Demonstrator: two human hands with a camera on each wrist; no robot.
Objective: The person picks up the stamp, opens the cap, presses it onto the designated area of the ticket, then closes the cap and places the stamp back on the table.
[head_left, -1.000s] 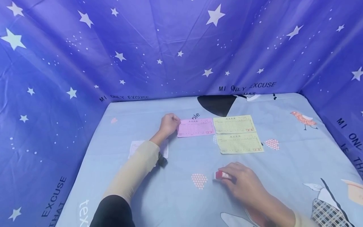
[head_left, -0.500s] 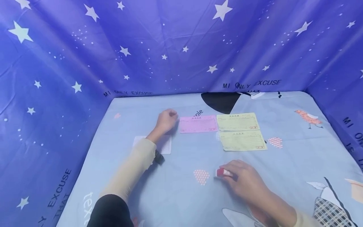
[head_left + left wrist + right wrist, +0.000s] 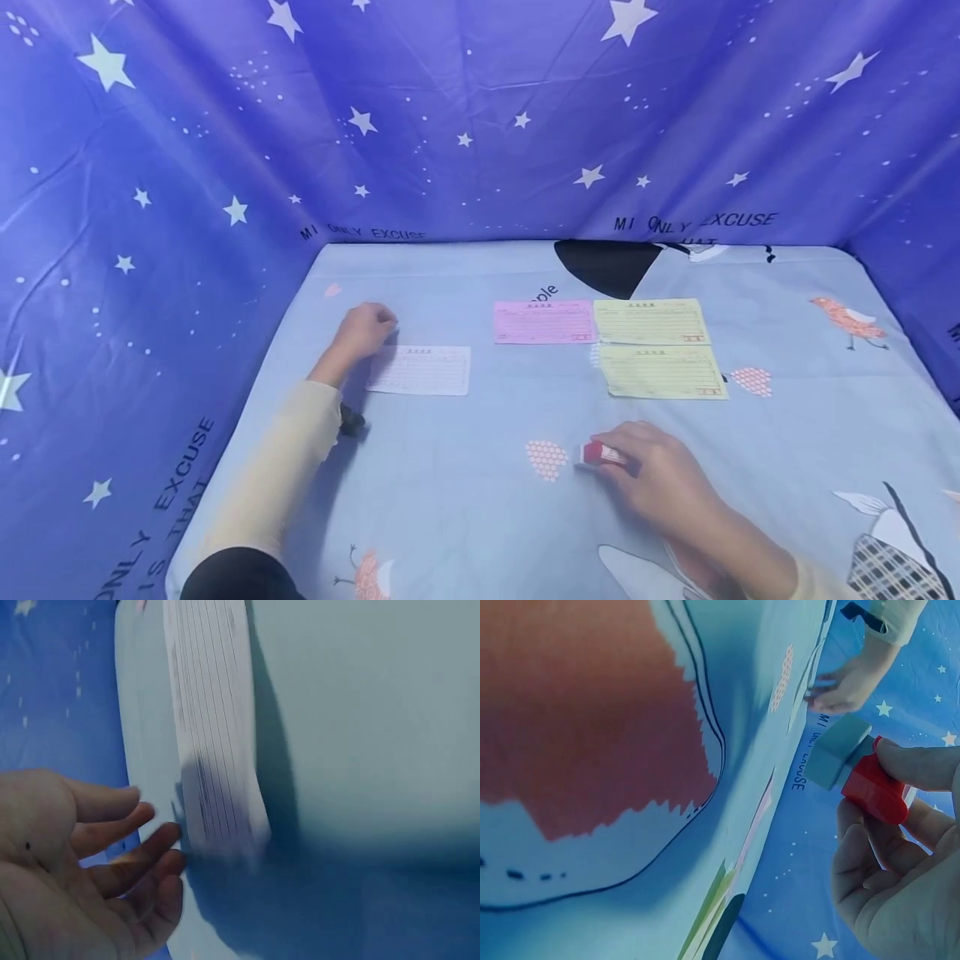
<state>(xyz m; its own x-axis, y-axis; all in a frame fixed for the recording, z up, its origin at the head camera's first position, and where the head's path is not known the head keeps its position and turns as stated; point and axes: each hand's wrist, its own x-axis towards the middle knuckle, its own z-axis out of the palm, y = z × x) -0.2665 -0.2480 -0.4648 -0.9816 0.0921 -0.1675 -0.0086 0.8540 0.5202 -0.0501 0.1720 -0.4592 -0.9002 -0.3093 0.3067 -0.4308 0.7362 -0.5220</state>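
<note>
My right hand (image 3: 667,479) holds a small red hand stamp (image 3: 602,454) between thumb and fingers, low over the near middle of the table. Its pale block-shaped end (image 3: 838,752) points away from the palm in the right wrist view. My left hand (image 3: 362,329) is at the upper left corner of a white printed slip (image 3: 423,372). In the left wrist view its fingers (image 3: 166,841) are loosely bent, hold nothing, and come right up to the slip's edge. Farther right lie a pink slip (image 3: 543,323) and two yellow slips (image 3: 651,323), each with a red boxed mark at its lower right.
The table is spread with a light blue patterned cloth (image 3: 450,483). A starry blue curtain (image 3: 450,83) hangs behind it and at both sides. A dark wrist device (image 3: 351,421) shows at my left sleeve (image 3: 281,467).
My left hand has let go of the pink slip and moved left to the white slip, which now shows whole. The right hand keeps hold of the stamp in nearly the same place.
</note>
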